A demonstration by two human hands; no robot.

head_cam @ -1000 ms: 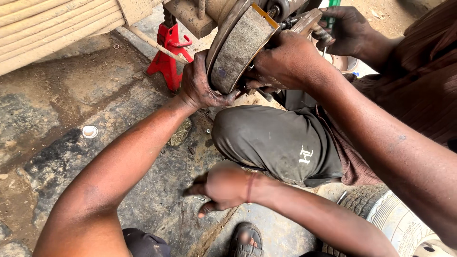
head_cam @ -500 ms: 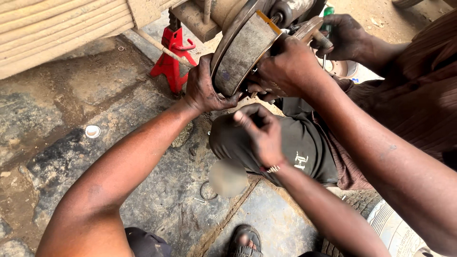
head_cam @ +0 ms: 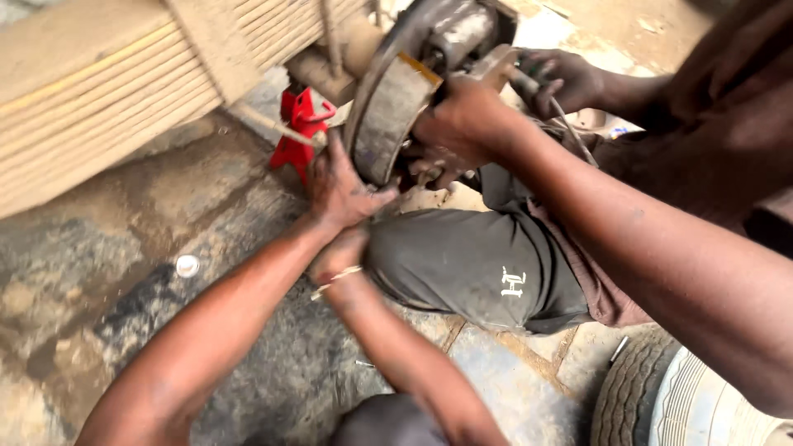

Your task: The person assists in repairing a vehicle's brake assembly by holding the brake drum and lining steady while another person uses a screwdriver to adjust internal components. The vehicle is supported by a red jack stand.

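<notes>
**Head view: both my hands at the brake shoe**

My left hand (head_cam: 340, 186) grips the lower end of the curved brake shoe (head_cam: 388, 111), fingers curled on it. My right hand (head_cam: 337, 256) sits tucked just beneath, its grip hidden. A co-worker's two hands (head_cam: 462, 124) clasp the hub. One red jack stand (head_cam: 296, 132) stands behind; one tyre (head_cam: 636, 396) lies near.

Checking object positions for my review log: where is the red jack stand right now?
In the head view, the red jack stand stands on the ground upper left of centre, under the stacked leaf springs, just left of the brake shoe and above the left hand.
</notes>
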